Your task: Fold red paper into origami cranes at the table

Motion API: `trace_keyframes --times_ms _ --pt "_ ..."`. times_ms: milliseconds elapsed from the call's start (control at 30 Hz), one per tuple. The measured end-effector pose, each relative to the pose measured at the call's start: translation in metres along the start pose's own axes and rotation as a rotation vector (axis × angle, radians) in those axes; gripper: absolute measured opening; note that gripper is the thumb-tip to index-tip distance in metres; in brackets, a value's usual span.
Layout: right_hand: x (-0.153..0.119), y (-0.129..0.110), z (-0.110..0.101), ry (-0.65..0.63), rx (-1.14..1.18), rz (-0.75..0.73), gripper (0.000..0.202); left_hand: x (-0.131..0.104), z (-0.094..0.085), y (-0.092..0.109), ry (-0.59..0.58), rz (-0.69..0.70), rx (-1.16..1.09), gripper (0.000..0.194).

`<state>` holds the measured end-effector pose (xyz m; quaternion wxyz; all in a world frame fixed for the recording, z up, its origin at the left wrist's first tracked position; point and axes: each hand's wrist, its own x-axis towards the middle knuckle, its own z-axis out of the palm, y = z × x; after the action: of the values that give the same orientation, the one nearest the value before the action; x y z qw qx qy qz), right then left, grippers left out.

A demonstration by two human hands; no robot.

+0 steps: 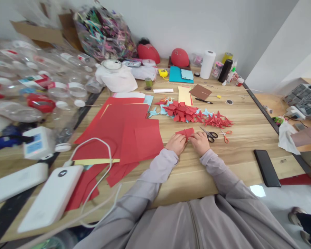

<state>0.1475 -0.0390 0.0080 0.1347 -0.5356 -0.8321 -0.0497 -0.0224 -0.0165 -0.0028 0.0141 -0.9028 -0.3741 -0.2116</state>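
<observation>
My left hand (pixel 176 144) and my right hand (pixel 200 142) come together at the middle of the table, fingers closed on a small piece of red paper (pixel 184 132). The paper looks folded and lies low over the wood; its lower edge is hidden by my fingers. Just right of my right hand are black-handled scissors (pixel 210 135) and small orange-handled scissors (pixel 226 136). Beyond my hands is a pile of folded red paper stars (pixel 182 112), with light blue folded pieces (pixel 153 112) among them. Large red paper sheets (pixel 114 121) spread out left of my left hand.
A white power bank (pixel 50 199) with a cable lies at the front left, plastic bottles (pixel 58 90) beyond it. A black phone (pixel 266 168) rests near the right edge. Along the wall stand a paper roll (pixel 207 65), a black flask (pixel 225 71) and a yellow tape measure (pixel 162 73).
</observation>
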Motion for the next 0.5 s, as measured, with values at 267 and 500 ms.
trace_keyframes --times_ms 267,500 --pt "0.002 0.003 0.004 0.135 0.022 -0.093 0.027 0.007 -0.008 0.005 0.086 0.004 0.026 0.031" --pt "0.004 0.003 0.004 0.277 0.007 -0.212 0.020 0.007 -0.014 0.000 0.163 0.098 0.017 0.025"
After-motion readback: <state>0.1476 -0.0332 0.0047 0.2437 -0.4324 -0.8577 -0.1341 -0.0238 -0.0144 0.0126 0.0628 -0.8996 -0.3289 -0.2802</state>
